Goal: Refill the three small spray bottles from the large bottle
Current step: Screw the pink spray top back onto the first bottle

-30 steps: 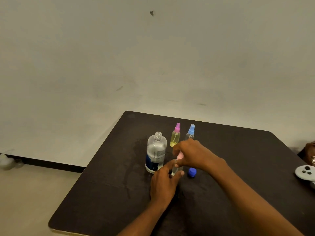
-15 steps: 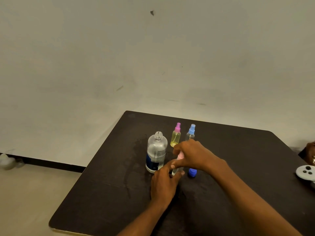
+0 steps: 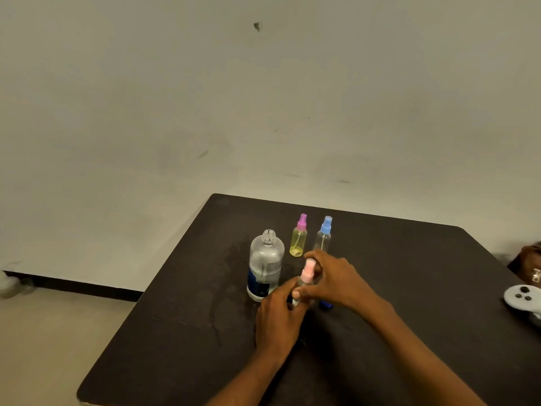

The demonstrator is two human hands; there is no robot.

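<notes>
Now, counter: dark counter (image 3: 181, 332) with a damp-looking streak at 9 o'clock of the large bottle.
Large bottle: clear large bottle (image 3: 265, 266) with a dark blue label stands upright, neck open and uncapped, partly filled with clear liquid, at the counter's middle.
Blue cap: small blue cap (image 3: 325, 304) lies on the counter under the right wrist, mostly hidden, at 3 o'clock of the large bottle's base.
Yellow spray bottle: yellow spray bottle (image 3: 298, 237) with a purple-pink nozzle stands upright at 1 o'clock of the large bottle, apart from it.
Blue-topped spray bottle: clear blue-topped spray bottle (image 3: 324, 234) stands upright just at 3 o'clock of the yellow one, its base hidden behind the right hand.
Pink-topped spray bottle: clear pink-topped spray bottle (image 3: 306, 278) is held upright between both hands, just at 3 o'clock of the large bottle.
Left hand: left hand (image 3: 278, 320) wraps its fingers around the lower body of the pink-topped bottle.
Right hand: right hand (image 3: 336, 278) curls around the bottle's pink top, thumb and fingers closed at the collar.
Controller: pale controller (image 3: 522, 300) rests at the counter's 3 o'clock edge.
</notes>
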